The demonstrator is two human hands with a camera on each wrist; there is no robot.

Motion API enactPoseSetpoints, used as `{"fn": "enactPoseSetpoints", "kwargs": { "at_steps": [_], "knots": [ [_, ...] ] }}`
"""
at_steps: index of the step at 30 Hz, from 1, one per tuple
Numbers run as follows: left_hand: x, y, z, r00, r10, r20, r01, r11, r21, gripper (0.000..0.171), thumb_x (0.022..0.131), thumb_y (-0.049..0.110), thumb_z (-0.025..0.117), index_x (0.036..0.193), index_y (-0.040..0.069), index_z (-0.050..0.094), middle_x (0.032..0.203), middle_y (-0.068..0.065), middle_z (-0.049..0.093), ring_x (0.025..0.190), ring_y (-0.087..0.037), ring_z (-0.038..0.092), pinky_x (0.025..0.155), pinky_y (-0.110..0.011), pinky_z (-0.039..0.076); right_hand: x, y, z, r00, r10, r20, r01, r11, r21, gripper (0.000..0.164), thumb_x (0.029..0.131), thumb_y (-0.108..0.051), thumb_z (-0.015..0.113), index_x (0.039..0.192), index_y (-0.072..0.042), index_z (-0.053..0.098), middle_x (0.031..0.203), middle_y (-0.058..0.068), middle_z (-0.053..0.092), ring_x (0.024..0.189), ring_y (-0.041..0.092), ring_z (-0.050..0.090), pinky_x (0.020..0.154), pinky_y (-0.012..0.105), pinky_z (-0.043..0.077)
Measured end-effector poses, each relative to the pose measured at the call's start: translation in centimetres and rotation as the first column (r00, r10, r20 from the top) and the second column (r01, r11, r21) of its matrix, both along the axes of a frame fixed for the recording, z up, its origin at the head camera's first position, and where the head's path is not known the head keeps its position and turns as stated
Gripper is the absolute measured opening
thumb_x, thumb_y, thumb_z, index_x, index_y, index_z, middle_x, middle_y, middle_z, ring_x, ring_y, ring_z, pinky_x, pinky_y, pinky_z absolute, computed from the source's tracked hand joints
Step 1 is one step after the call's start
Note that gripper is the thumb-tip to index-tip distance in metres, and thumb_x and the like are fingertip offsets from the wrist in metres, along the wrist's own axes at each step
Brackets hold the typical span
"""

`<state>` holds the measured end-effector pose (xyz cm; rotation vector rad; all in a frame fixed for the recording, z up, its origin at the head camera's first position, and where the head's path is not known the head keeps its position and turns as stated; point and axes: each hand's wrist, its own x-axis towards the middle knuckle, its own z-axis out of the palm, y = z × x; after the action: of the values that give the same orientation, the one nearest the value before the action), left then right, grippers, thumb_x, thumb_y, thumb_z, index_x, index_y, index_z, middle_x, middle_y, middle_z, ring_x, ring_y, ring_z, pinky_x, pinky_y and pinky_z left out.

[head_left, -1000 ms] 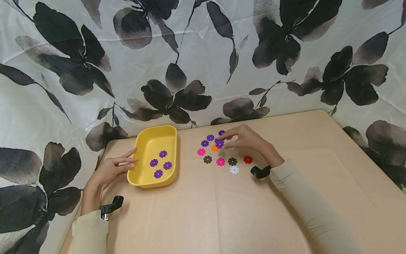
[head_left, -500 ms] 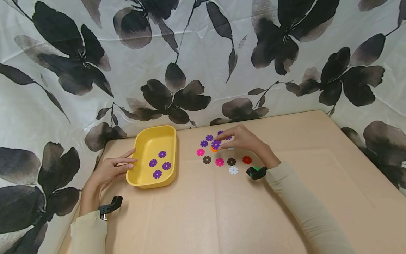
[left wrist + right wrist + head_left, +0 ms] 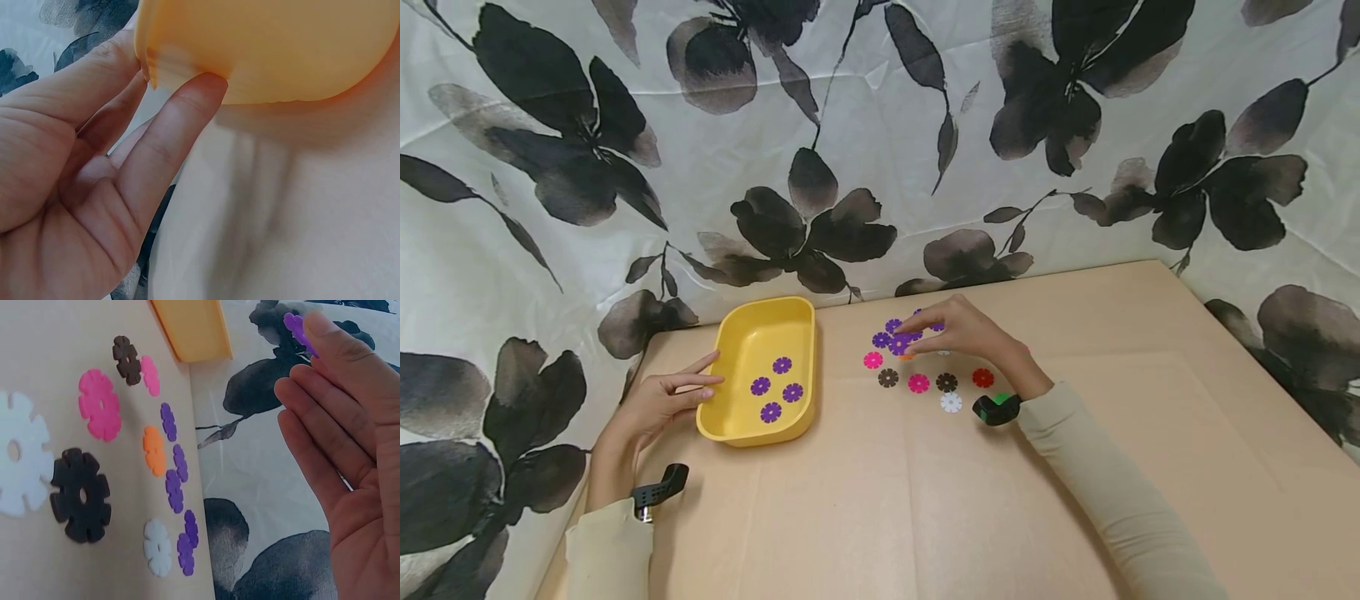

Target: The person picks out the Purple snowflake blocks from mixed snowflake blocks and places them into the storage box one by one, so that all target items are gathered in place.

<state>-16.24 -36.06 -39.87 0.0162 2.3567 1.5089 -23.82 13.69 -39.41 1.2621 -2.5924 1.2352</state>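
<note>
Thumb and fingertip of the right hand (image 3: 972,328) pinch a purple, notched, flower-shaped plastic disc (image 3: 898,344) above the pale tan counter (image 3: 850,508), near loose purple discs (image 3: 174,490). Well apart from it, the left hand (image 3: 658,402) grips the left rim of a yellow, rounded rectangular plastic tray (image 3: 766,333), one finger against its outer wall. Four matching purple discs (image 3: 792,392) lie inside. Pink discs (image 3: 918,383) and dark discs (image 3: 947,382) dot the counter.
</note>
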Motion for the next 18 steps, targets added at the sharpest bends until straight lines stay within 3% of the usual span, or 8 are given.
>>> {"fn": "enactPoseSetpoints", "kwargs": {
  "at_steps": [7, 13, 18],
  "knots": [
    [0.2, -0.2, -0.4, 1.000, 0.002, -0.015, -0.002, 1.000, -0.006, 0.051, 0.094, 0.023, 0.074, 0.135, -0.004, 0.061, 0.163, 0.005, 0.034, 0.149, -0.036, 0.032, 0.093, -0.028, 0.057, 0.2, -0.9, 0.3, 1.000, 0.028, 0.001, -0.028, 0.999, -0.026, 0.038, 0.080, -0.020, 0.088, 0.116, -0.010, 0.078, 0.110, 0.004, 0.078, 0.100, 0.022, 0.075, 0.088, 0.037, 0.061],
    [0.2, 0.0, 0.6, 0.996, -0.062, -0.059, 0.056, 0.993, -0.102, 0.050, 0.093, 0.026, 0.075, 0.133, -0.002, 0.065, 0.163, -0.004, 0.033, 0.148, -0.043, 0.029, 0.091, -0.023, 0.056, 0.2, -1.8, 0.3, 0.997, 0.072, -0.010, -0.072, 0.995, -0.067, 0.037, 0.080, -0.019, 0.089, 0.114, -0.007, 0.078, 0.110, 0.006, 0.078, 0.099, 0.025, 0.075, 0.086, 0.044, 0.061],
    [0.3, 0.4, 1.5, 0.991, -0.106, -0.085, 0.091, 0.982, -0.164, 0.052, 0.093, 0.026, 0.076, 0.136, -0.001, 0.063, 0.163, -0.012, 0.034, 0.126, -0.004, 0.058, 0.088, -0.024, 0.058, 0.5, -2.4, 0.2, 0.996, 0.088, -0.014, -0.089, 0.993, -0.082, 0.037, 0.078, -0.018, 0.090, 0.112, -0.008, 0.079, 0.107, 0.003, 0.078, 0.096, 0.017, 0.075, 0.085, 0.033, 0.061]
  ]
}}
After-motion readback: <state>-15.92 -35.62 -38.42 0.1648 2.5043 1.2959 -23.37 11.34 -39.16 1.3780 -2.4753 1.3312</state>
